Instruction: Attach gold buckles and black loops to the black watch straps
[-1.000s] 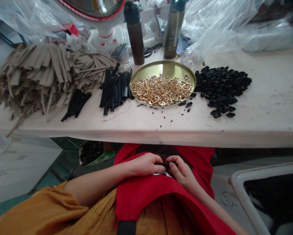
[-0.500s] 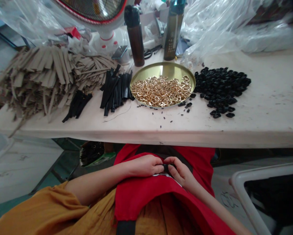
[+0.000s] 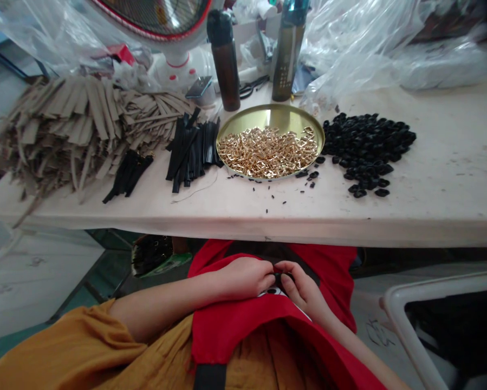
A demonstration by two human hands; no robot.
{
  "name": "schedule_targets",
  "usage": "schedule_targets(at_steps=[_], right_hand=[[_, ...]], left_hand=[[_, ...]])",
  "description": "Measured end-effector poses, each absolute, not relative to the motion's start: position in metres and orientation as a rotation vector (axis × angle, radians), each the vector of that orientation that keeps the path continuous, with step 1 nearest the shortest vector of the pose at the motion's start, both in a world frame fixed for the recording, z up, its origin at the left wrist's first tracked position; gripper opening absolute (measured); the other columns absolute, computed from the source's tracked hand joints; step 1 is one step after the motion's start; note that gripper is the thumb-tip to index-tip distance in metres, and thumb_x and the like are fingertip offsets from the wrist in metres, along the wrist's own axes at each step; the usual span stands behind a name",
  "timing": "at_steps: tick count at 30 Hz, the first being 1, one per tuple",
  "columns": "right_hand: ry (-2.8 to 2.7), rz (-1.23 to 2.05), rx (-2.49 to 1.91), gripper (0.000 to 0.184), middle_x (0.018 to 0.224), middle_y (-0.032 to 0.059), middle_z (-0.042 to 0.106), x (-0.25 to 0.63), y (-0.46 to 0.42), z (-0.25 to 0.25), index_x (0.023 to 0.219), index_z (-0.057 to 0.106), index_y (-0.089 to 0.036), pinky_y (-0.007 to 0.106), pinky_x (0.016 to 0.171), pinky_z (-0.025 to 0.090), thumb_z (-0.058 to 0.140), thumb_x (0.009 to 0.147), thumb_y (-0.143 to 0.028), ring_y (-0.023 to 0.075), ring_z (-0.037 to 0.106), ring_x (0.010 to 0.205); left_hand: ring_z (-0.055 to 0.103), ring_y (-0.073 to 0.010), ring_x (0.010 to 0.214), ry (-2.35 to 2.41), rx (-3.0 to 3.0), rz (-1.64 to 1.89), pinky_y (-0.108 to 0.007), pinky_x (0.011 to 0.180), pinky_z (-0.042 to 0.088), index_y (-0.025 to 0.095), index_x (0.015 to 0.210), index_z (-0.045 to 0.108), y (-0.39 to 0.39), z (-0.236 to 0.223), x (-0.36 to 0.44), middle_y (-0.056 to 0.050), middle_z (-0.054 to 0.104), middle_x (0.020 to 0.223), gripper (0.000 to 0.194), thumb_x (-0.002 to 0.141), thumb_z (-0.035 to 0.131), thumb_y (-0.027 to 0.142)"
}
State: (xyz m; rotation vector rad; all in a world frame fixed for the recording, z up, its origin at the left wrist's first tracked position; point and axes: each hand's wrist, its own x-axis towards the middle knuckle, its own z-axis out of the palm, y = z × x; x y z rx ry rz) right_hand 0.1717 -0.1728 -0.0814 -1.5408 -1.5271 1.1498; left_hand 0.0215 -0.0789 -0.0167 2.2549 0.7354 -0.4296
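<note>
Over the red apron (image 3: 227,325), the left hand (image 3: 243,277) is curled closed and appears clamped on one end of a dark piece (image 3: 279,278); at its 3 o'clock, the other end is pinched between thumb and forefinger of the right hand (image 3: 304,287). The piece is mostly hidden, so its exact form cannot be told. For good handling, it is probably best gripped close to the point being worked, with the left hand kept steady and fine pressure applied by the right fingertips. If it is pulled unevenly, it might be twisted or slip; a firm but light pinch should serve.

On the table (image 3: 442,179), farther off, loose black strips (image 3: 188,154) are laid at 11 o'clock from the hands, gold fittings (image 3: 267,151) are held in a round tin (image 3: 270,115) at 12, and small black pieces (image 3: 367,141) are heaped at 1.

Compared with the first frame, less of the dark piece is exposed, the left fingers are curled farther under, and the fingertips are brought closer together. More of the apron's white print (image 3: 272,291) is uncovered just below. On the table, no clear change is seen.
</note>
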Motion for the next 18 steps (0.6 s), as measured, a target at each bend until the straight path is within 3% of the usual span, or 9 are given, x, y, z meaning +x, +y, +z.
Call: schedule_targets(at_steps=[4, 7, 10, 13, 18], right_hand=[[-1.645, 1.232, -1.5, 0.023, 0.096, 0.0078, 0.062, 0.174, -0.173, -0.079, 0.104, 0.045, -0.02, 0.03, 0.075, 0.046, 0.035, 0.084, -0.027, 0.018, 0.06, 0.087], [-1.559, 1.247, -1.465, 0.023, 0.095, 0.0073, 0.061, 0.173, -0.171, -0.079, 0.103, 0.046, -0.02, 0.03, 0.075, 0.046, 0.037, 0.083, -0.028, 0.0182, 0.059, 0.086], [-1.227, 1.322, -1.462, 0.021, 0.077, 0.0031, 0.058, 0.169, -0.166, -0.074, 0.097, 0.046, -0.02, 0.027, 0.061, 0.046, 0.037, 0.084, -0.035, 0.0151, 0.057, 0.067], [-0.964, 1.542, -1.421, 0.024, 0.058, -0.0043, 0.046, 0.169, -0.162, -0.063, 0.093, 0.044, -0.02, 0.022, 0.043, 0.037, 0.038, 0.084, -0.042, 0.0103, 0.044, 0.046], [-1.029, 1.651, -1.401, 0.026, 0.062, -0.0053, 0.046, 0.178, -0.16, -0.048, 0.098, 0.042, -0.02, 0.02, 0.045, 0.035, 0.047, 0.081, -0.037, 0.0087, 0.043, 0.049]], left_hand=[[0.06, -0.0217, 0.061, 0.698, 2.358, -0.563, -0.027, 0.05, 0.036, 0.014, 0.075, 0.056, -0.085, -0.013, 0.027, -0.009, 0.064, 0.071, 0.017, 0.077, 0.04, 0.019], [0.058, -0.0196, 0.058, 0.696, 2.319, -0.563, -0.026, 0.05, 0.036, 0.015, 0.074, 0.054, -0.084, -0.012, 0.03, -0.007, 0.063, 0.07, 0.014, 0.076, 0.04, 0.018], [0.053, -0.0146, 0.059, 0.747, 2.135, -0.425, -0.023, 0.052, 0.036, 0.016, 0.076, 0.052, -0.078, -0.012, 0.028, -0.004, 0.059, 0.07, 0.019, 0.081, 0.035, 0.023], [0.047, -0.0101, 0.057, 0.794, 1.823, -0.361, -0.019, 0.049, 0.033, 0.016, 0.074, 0.049, -0.07, -0.012, 0.024, 0.001, 0.052, 0.066, 0.023, 0.083, 0.034, 0.031], [0.035, -0.0061, 0.048, 0.887, 1.398, -0.258, -0.017, 0.042, 0.026, 0.016, 0.073, 0.046, -0.069, -0.015, 0.021, 0.005, 0.041, 0.059, 0.027, 0.077, 0.042, 0.042]])
